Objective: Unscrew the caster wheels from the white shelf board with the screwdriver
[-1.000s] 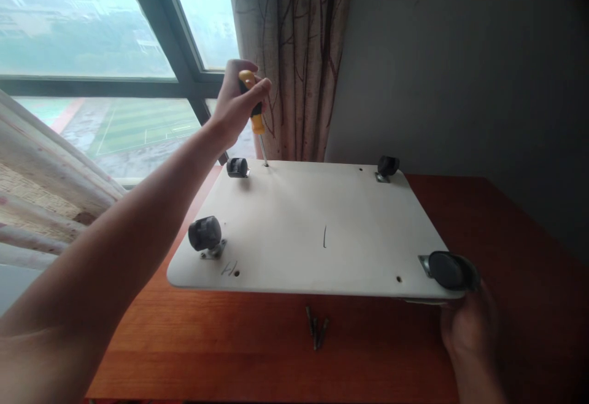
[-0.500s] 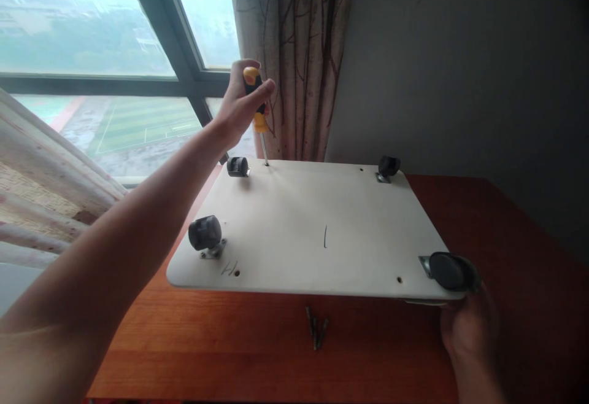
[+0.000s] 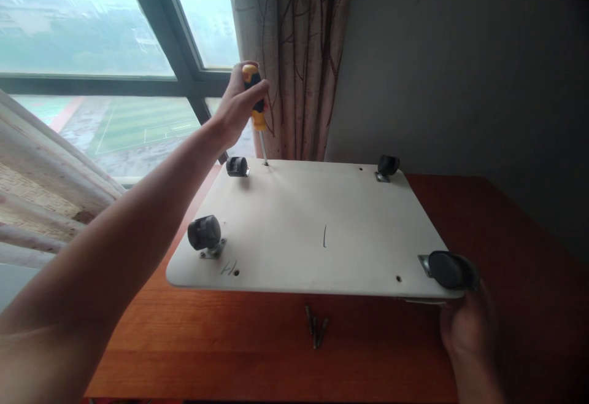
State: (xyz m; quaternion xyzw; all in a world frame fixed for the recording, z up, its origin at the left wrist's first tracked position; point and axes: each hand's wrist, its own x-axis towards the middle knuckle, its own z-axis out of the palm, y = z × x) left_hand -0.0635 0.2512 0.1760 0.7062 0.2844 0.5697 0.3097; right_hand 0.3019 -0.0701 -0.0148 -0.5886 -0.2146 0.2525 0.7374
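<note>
Left grip [image 3: 242, 98] firm around screwdriver [image 3: 258, 120]

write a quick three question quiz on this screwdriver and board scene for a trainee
1. What grips the yellow and black screwdriver?
A) left hand
B) right hand
2. True or false: the screwdriver's tip meets the white board near its far edge.
3. Fill in the blank: ____ dark casters stand wheel-up on the board.

Key: 1. A; 2. True; 3. Four
</note>
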